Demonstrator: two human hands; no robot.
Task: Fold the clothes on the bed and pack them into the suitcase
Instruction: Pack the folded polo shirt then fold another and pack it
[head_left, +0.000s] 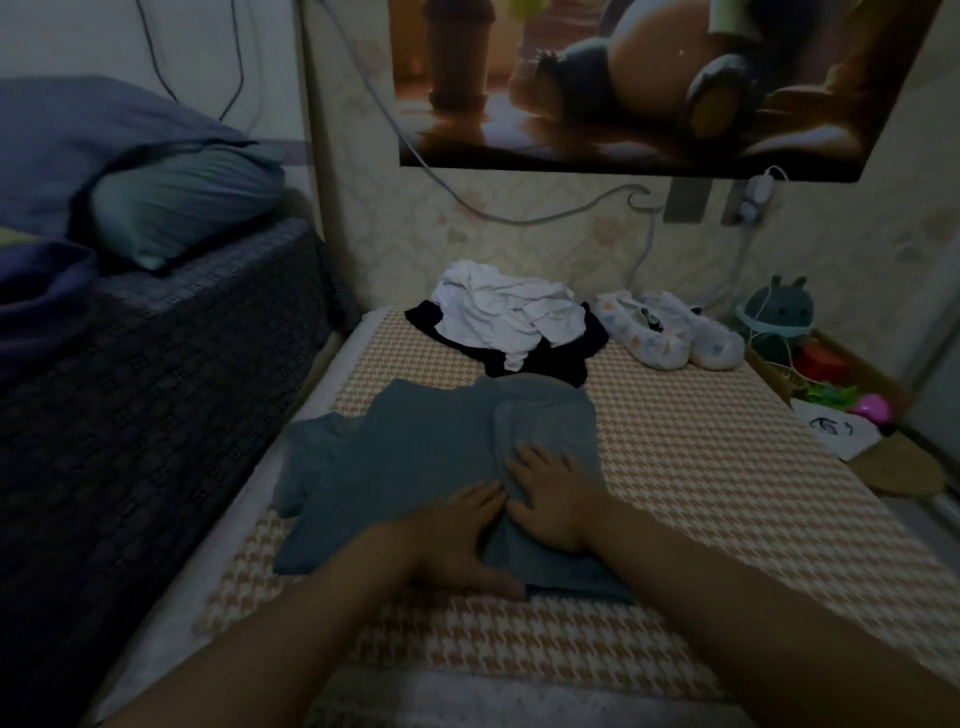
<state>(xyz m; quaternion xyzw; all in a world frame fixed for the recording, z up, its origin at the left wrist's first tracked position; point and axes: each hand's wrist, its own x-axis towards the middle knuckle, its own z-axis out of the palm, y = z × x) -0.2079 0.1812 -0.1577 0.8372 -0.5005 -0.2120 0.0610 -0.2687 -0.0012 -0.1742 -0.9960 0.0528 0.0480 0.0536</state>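
A grey-blue T-shirt (415, 457) lies spread on the bed's houndstooth cover (701, 467), its right side folded over toward the middle. My left hand (462, 540) rests flat on the shirt's lower middle, thumb at the hem. My right hand (550, 493) presses flat on the folded-over flap, fingers spread. Farther back, a crumpled white garment (514, 312) lies on top of a black garment (561, 358). No suitcase is in view.
A pair of white patterned slippers (670, 332) sits at the back right of the bed. A taller bed with a dark cover (156, 389) and pillows (176, 208) stands to the left. Toys and a box (831, 395) crowd the right edge. Cables hang on the wall.
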